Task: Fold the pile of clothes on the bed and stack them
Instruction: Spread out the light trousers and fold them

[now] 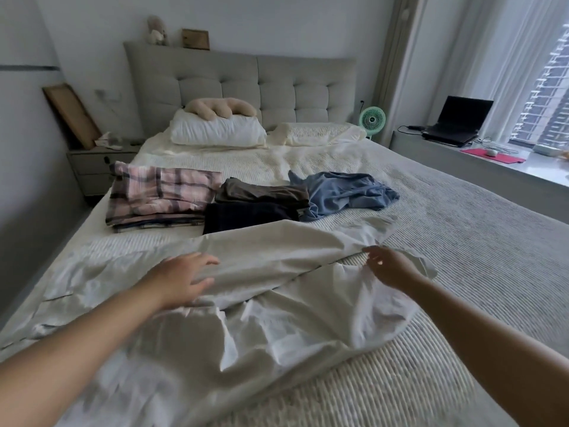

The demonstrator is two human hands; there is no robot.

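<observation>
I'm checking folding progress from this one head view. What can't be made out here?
- White garment: its type; it's crumpled, and its near end is cut off by the bottom edge.
- Dark folded stack: item count; layers overlap.
- Right hand: whether its fingers pinch the cloth; motion blur.

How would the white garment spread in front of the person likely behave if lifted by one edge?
The white garment would probably droop limply: it already lies in soft wrinkles and folds. It looks thin, so likely light. Its slight sheen hints it might slide over the ribbed bedspread.
</observation>
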